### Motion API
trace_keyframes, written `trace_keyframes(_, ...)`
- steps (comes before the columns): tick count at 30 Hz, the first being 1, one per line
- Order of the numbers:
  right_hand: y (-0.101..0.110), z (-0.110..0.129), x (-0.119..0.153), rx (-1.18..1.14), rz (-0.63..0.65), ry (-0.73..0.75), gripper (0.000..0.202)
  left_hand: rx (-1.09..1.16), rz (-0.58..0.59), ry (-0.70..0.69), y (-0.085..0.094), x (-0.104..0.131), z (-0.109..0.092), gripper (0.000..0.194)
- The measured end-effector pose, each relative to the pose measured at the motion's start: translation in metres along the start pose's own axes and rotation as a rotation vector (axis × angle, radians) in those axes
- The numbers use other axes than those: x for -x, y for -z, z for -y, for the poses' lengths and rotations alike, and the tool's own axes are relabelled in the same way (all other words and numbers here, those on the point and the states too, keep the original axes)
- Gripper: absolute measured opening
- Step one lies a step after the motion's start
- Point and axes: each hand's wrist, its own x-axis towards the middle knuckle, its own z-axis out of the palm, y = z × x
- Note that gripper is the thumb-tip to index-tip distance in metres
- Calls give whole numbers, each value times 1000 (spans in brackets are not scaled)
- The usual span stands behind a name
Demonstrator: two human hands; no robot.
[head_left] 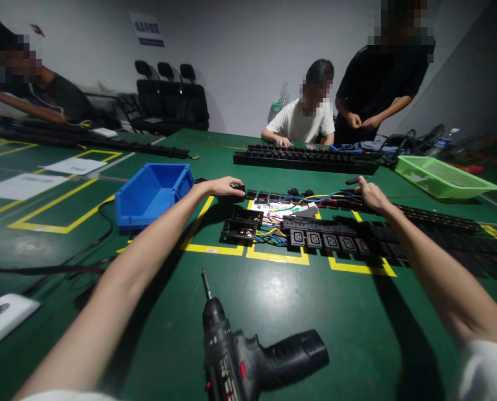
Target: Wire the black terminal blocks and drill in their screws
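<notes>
My left hand (224,186) is curled round a small black block (239,191) at the left end of a row of black modules. My right hand (373,195) grips a thin, dark, bar-like piece (351,181) near the wires; its exact kind is unclear. Between the hands run blue, yellow and red wires (326,196). Nearer me lies a black power strip with square sockets (332,241), wired to an open black frame (242,228) on its left. A paper label (273,208) is partly covered by the wires. In front lies a black cordless drill (232,356), bit pointing away.
A blue bin (127,203) stands left of my left hand, and a green basket (444,177) is at the right. Farther back lies another black strip (302,161). Two people sit or stand across the table (169,312); another leans in at far left. A white device (6,317) lies near left.
</notes>
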Motion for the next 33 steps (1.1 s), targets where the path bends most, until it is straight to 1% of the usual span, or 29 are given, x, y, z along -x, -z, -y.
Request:
trace_keyframes(2, 15, 2, 8, -32, -46, -69, 81, -76, -29, 21, -6, 9, 7, 67)
trace_keyframes(5, 37, 8, 23, -82, -165, -117, 76, -227, -3, 98, -21, 21, 13, 62)
trace_keyframes(8, 55, 19, 39, -127, -284, -114, 75, -300, -24, 131, -37, 32, 17, 59)
trace_keyframes(12, 74, 36, 61, -180, -413, -87, 77, -342, -123, 165, -50, 44, 21, 62)
trace_keyframes(16, 85, 52, 83, -242, -494, -59, 76, -362, -200, 164, -61, 57, 18, 59)
trace_keyframes(20, 89, 65, 106, -300, -534, 6, 75, -374, -216, 128, -69, 72, 10, 53)
trace_keyframes(22, 89, 71, 117, -326, -547, 38, 77, -379, -215, 121, -70, 79, 6, 55)
trace_keyframes(24, 88, 77, 127, -347, -548, 58, 78, -353, -205, 113, -66, 86, -2, 62)
trace_keyframes(26, 86, 81, 135, -363, -537, 68, 80, -284, -196, 97, -57, 91, -16, 66)
trace_keyframes(28, 83, 85, 141, -372, -528, 75, 81, -194, -220, 57, -43, 95, -41, 60)
trace_keyframes(29, 81, 87, 144, -374, -525, 78, 81, -164, -243, 14, -36, 97, -58, 54)
trace_keyframes(31, 76, 90, 148, -374, -533, 86, 82, 86, -362, -157, -22, 103, -100, 45)
trace_keyframes(32, 73, 92, 151, -371, -541, 87, 82, 196, -384, -239, -18, 107, -123, 43)
trace_keyframes(33, 70, 93, 153, -369, -548, 87, 82, 290, -367, -318, -16, 111, -146, 43)
